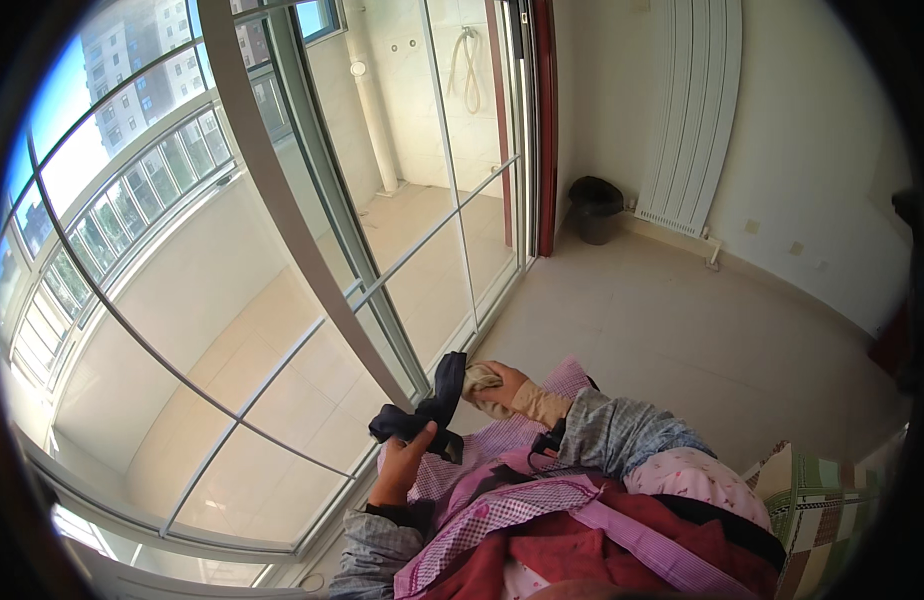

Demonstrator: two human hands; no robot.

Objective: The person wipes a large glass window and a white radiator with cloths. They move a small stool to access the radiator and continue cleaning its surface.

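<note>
My left hand grips a bunched black cloth, thumb on top. One strip of this dark fabric rises toward the glass door and ends beside my other hand. In my right hand is a crumpled beige cloth, held close to that strip. Whether the two cloths touch is hard to tell. Both hands are in front of the pink checked apron I wear, near the bottom of the sliding glass door.
Through the glass lies a tiled balcony with a coiled hose on its wall. A black-lined bin stands in the corner by a white radiator. Behind me at right is a patchwork-patterned cover.
</note>
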